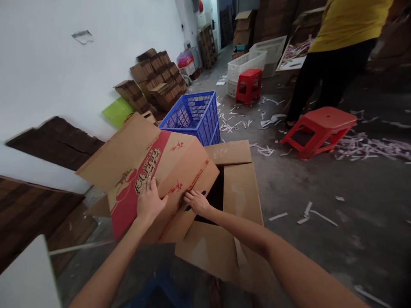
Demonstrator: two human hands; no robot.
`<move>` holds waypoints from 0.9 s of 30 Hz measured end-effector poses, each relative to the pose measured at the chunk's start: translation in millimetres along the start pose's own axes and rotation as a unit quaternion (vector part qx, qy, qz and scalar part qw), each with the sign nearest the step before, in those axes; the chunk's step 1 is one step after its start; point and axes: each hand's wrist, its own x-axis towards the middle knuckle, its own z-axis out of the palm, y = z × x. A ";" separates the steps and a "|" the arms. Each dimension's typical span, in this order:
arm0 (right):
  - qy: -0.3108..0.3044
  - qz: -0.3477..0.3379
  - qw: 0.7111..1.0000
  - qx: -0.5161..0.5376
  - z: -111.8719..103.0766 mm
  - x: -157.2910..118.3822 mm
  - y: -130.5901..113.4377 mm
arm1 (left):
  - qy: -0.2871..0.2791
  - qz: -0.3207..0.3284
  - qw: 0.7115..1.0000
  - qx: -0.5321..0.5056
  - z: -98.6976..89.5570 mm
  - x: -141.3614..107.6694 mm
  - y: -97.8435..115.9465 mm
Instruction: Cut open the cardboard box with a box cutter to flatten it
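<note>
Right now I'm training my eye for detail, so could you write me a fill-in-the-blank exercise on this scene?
The ____ hand holds a slim black tool by the red-printed brown cardboard box.
Just beyond the box is a ____ lattice-sided plastic crate.
A standing person wears a ____ top.

Missing words: right; blue; yellow.

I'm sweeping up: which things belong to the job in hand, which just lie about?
Seemingly in use:
red-printed cardboard box
slim black pen-like tool
open brown cardboard box

Seemingly lying about:
white paper strips
red plastic stools
blue plastic crate
</note>
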 end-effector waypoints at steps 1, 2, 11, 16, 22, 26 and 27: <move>-0.004 0.004 1.000 0.002 0.4 -1.2 0.0 | 0.000 0.001 1.000 0.000 -0.6 -0.1 0.4; -0.011 0.004 1.000 0.007 1.0 -2.3 0.4 | 0.000 0.001 1.000 0.001 -1.0 -0.1 0.7; -0.044 -0.006 0.999 -0.018 2.8 -0.8 1.1 | -0.003 -0.003 1.000 -0.014 -3.2 -5.2 8.2; -0.048 -0.065 0.996 -0.034 -7.8 0.8 -1.5 | 0.000 -0.004 1.000 -0.023 -8.4 -10.9 9.5; -0.043 -0.085 0.994 -0.060 -28.5 -3.3 -14.0 | 0.009 -0.006 0.998 -0.056 -18.1 -13.6 -12.7; -0.053 -0.093 0.989 -0.100 -34.9 0.3 -25.6 | 0.017 -0.011 0.996 -0.083 -25.6 -15.1 -24.7; -0.061 -0.098 0.988 -0.105 -33.6 1.7 -28.0 | 0.022 -0.010 0.996 -0.086 -26.1 -17.3 -26.2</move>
